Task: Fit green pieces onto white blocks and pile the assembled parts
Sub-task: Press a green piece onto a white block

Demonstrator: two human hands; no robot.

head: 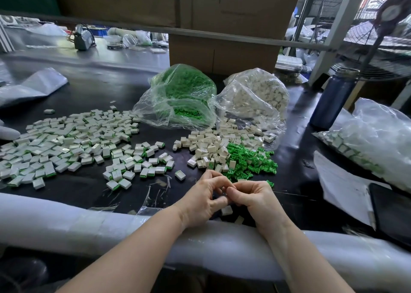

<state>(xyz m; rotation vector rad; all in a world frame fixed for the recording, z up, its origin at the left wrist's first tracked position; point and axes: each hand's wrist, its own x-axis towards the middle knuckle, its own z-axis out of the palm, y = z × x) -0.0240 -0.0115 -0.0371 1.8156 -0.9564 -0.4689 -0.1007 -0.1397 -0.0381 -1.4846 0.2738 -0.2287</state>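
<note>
My left hand [203, 200] and my right hand [255, 198] meet fingertip to fingertip just in front of me, fingers curled around something small that is hidden between them. Two white blocks [226, 210] lie on the table under my hands. Ahead of the hands spreads a heap of loose green pieces [251, 161], and a heap of loose white blocks [213, 145] lies beside it. A wide pile of assembled white-and-green parts [66, 145] covers the left of the black table [84, 186].
A clear bag of green pieces [182, 97] and a clear bag of white blocks [258, 94] lie open at the back. A cardboard box [222, 54] stands behind them. A blue bottle [333, 97], a bag of finished parts [369, 141] and papers [342, 190] are at right. Foam padding [89, 223] lines the near edge.
</note>
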